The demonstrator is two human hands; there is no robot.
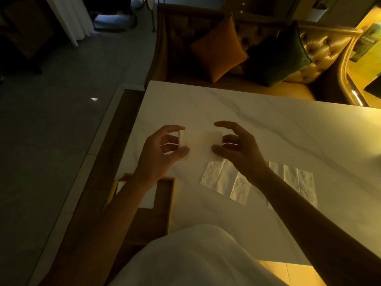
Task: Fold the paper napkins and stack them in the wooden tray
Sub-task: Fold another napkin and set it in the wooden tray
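Napkin [200, 143], white and folded into a small rectangle, is held just above a pale marble table [268, 124] at the centre of the frame. Both hands grip it from opposite ends. The left hand [162, 149] pinches its left edge between thumb and fingers, and the right hand [237, 147] pinches its right edge the same way, with the index finger arched over the top. The hands are apart, with the napkin spanning the gap between them.

Below and to the right of the held napkin, several more napkins [222, 179] lie flat on the table in a loose row. They are partly unfolded and creased, some overlap, and the right forearm covers part of the row.

At the lower left, a wooden tray [171, 201] sits at the table's near left corner, under the left forearm. It holds something white and flat [148, 198], likely napkins, but the arm hides most of it and how many there are cannot be told.

White fabric [195, 256] fills the bottom centre of the frame. In the upper half, beyond the table, stands a tufted golden sofa [321, 50] with an orange cushion [218, 48] and a dark green cushion [282, 56]. The room is dim, with warm yellow light from the right.
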